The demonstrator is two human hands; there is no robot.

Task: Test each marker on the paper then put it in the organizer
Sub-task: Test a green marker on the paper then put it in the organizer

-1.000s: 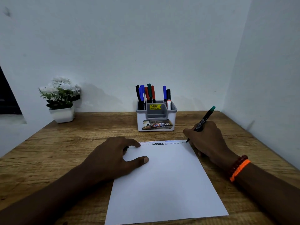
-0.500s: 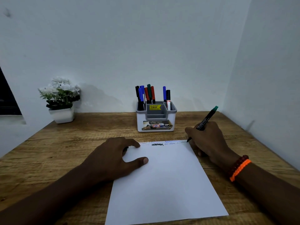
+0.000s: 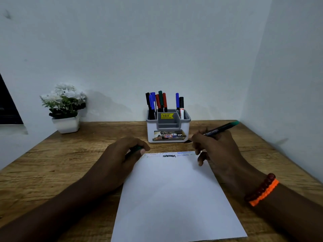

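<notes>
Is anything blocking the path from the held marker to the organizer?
Nothing visible: the green marker in the right hand lies just right of the organizer, only bare table between them.

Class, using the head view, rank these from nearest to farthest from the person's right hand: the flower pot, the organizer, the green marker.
1. Green marker: held in the right hand.
2. Organizer: just left, at the back.
3. Flower pot: far left corner.

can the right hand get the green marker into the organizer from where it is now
Probably yes: the right hand holds the green marker just beside the organizer, with nothing between them, and its right compartment looks roomy.
</notes>
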